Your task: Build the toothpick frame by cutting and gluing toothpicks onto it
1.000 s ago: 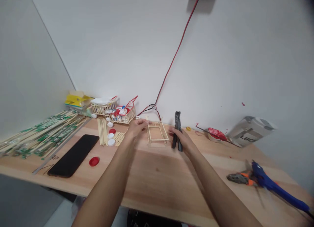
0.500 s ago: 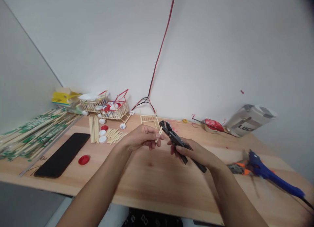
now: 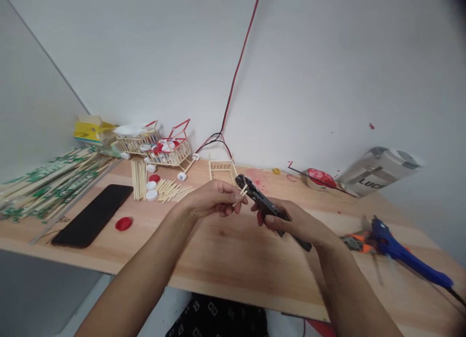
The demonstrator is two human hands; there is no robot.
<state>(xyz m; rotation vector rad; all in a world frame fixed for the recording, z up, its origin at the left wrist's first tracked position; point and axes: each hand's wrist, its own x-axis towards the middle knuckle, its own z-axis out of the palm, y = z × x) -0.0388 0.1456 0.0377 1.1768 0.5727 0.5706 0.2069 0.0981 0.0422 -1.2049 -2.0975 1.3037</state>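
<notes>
Left hand (image 3: 217, 199) pinches a short pale wooden stick (image 3: 244, 190), long axis protruding towards one o'clock; right hand (image 3: 293, 223) grips a black plier-like tool (image 3: 267, 206), head towards ten o'clock, beside the stick; contact unclear.

Craft workspace — wooden worktop (image 3: 233, 266), black hand tool (image 3: 265, 204), orange-handled pliers (image 3: 354, 243), wrapped sticks (image 3: 54, 184), stick-built carts (image 3: 173, 156)

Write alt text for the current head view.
A person's left hand holds thin pale wood at the head of a black plier-like tool held in the right hand, above a wooden table. Beyond them sits a small stick frame; a black phone lies at left.
</notes>
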